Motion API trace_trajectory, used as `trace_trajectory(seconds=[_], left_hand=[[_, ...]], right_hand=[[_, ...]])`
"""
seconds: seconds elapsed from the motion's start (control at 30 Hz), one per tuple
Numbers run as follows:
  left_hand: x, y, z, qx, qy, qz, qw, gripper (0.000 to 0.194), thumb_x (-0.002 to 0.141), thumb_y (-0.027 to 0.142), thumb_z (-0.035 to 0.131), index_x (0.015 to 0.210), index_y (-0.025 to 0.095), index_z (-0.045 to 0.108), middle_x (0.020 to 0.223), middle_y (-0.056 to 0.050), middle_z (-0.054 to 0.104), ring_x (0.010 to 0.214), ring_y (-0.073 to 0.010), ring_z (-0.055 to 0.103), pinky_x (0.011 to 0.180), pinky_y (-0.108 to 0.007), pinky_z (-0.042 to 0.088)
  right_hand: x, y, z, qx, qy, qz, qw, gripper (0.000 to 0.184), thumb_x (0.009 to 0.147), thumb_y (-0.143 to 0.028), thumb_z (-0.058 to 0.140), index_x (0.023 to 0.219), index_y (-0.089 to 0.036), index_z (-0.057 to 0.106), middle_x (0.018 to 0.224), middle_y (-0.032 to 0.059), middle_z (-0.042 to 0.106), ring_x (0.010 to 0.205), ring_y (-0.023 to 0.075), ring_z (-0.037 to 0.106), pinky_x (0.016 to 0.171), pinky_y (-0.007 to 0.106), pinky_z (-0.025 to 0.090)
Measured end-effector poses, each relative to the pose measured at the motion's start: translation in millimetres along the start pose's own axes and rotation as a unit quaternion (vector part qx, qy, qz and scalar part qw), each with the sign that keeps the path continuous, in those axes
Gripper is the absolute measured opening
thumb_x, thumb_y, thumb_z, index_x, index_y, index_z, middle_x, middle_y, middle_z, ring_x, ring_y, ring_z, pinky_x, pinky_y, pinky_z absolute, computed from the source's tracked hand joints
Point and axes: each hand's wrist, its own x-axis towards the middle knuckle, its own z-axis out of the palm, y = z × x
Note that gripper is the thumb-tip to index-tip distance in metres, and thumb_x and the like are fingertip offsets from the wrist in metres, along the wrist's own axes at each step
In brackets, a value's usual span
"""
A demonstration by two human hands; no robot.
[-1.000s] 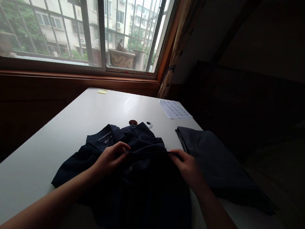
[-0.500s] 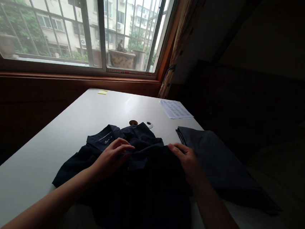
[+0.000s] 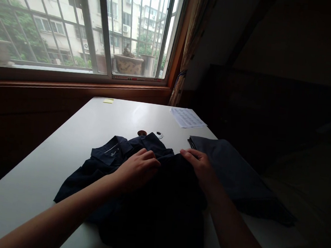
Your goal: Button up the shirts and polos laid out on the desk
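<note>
A dark navy collared shirt (image 3: 78,178) lies spread and rumpled on the white table, its collar and inner label turned toward the far left. Over the middle of the shirt, my left hand (image 3: 139,167) has its fingers curled down and closed on the fabric; the fingertips are partly hidden. At the shirt's right edge, my right hand (image 3: 198,166) pinches the cloth between thumb and fingers. The lower part of the shirt is too dark to make out its folds.
To the right lies a folded dark garment (image 3: 226,165) on the white table (image 3: 41,166). Printed papers (image 3: 188,118), a yellow sticky note (image 3: 108,100), a brown round hole (image 3: 142,133) and a white ring-shaped piece (image 3: 159,134) are farther back. Beyond stands a barred window (image 3: 75,25).
My left hand has moved right across the shirt, and its fingers have closed from a looser pose. My right hand stays at the shirt's right edge. The view has shifted slightly.
</note>
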Motion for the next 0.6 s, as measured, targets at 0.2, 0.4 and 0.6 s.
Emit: trace_trajectory(seconds=[0.2,0.4,0.6], left_hand=[[12,-8,19.9,-0.069,0.017,-0.02,0.997,0.011,0.088,0.021,0.062,0.095,0.021,0.07,0.096,-0.007,0.063,0.089,-0.0212,0.054,0.084,-0.036,0.046],[11,-12,45.1,-0.189,0.045,-0.077,0.978,0.01,0.089,0.025,0.062,0.089,0.019,0.07,0.088,-0.005,0.064,0.087,-0.0201,0.058,0.08,-0.033,0.046],[0,-21,63.0,-0.284,0.066,-0.176,0.94,0.017,0.089,0.032,0.062,0.087,0.017,0.07,0.087,-0.005,0.066,0.083,-0.019,0.062,0.077,-0.029,0.048]], right_hand=[[11,9,-6,-0.041,0.007,-0.034,0.999,0.037,0.078,-0.055,0.067,0.07,-0.019,0.065,0.06,-0.0016,0.058,0.054,0.0143,0.051,0.052,0.026,0.039],[22,31,-4,-0.306,0.128,-0.172,0.928,0.023,0.088,-0.039,0.057,0.085,-0.02,0.07,0.087,0.0069,0.066,0.087,0.0256,0.059,0.083,0.039,0.046],[-11,38,25,-0.446,0.156,-0.327,0.818,0.011,0.09,-0.028,0.058,0.097,-0.024,0.066,0.102,0.0093,0.063,0.106,0.0306,0.05,0.098,0.048,0.04]])
